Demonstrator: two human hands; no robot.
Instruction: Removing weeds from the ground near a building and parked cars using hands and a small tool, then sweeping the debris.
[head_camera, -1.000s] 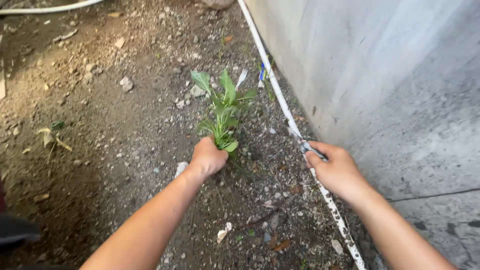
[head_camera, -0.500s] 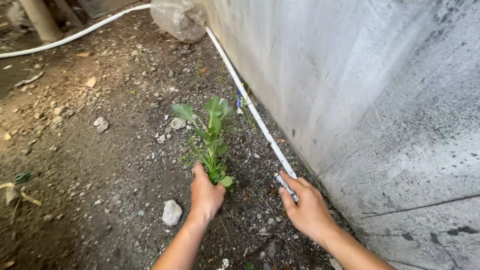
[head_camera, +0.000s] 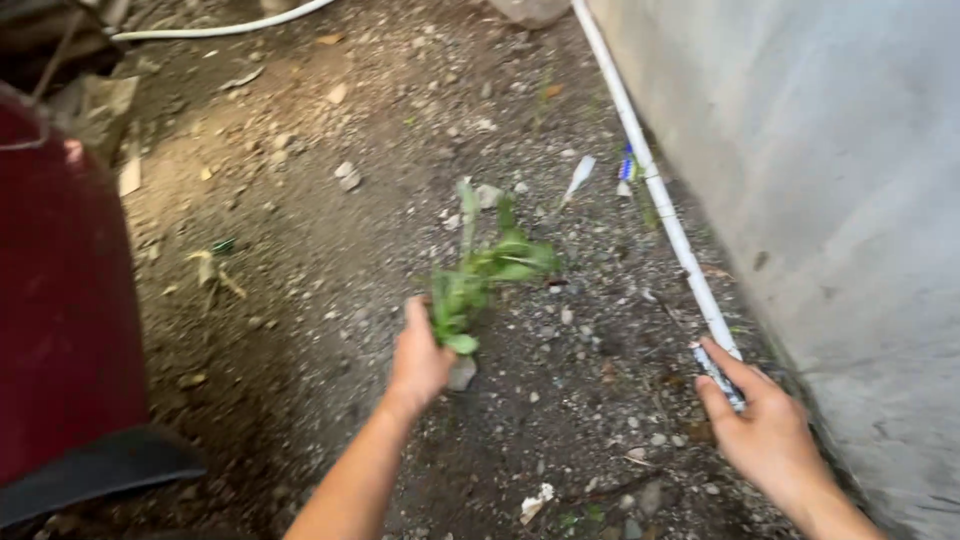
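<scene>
Concrete fills the right side of our view, a grey wall (head_camera: 830, 200) that meets bare, stony ground (head_camera: 330, 230), dark soil strewn with pebbles and dry scraps. At the left edge a dark red body panel with a black rim (head_camera: 60, 330) has come into sight, which was not there half a second ago; our head has turned left and pulled back. A white pipe (head_camera: 655, 190) runs along the foot of the wall, and a second white hose (head_camera: 215, 28) curves across the top. Our left hand (head_camera: 420, 360) is closed around the base of a leafy green weed (head_camera: 480, 275), fingers wrapped tight on the stems. Half a second ago the plant stood upright in the soil; now it leans over to the right, blurred with motion, its leaves well off their earlier line, so we judge that it is coming loose, though we cannot see the roots or tell whether they are free. A pale stone (head_camera: 462, 373) lies just beside that hand. Our right hand (head_camera: 765, 430) stays low beside the pipe, fingers curled around a small dark tool with a silvery tip (head_camera: 720, 375); what kind of tool it is we cannot tell. A white plastic fork (head_camera: 578, 178) and a blue scrap (head_camera: 628, 165) lie near the pipe further off.
</scene>
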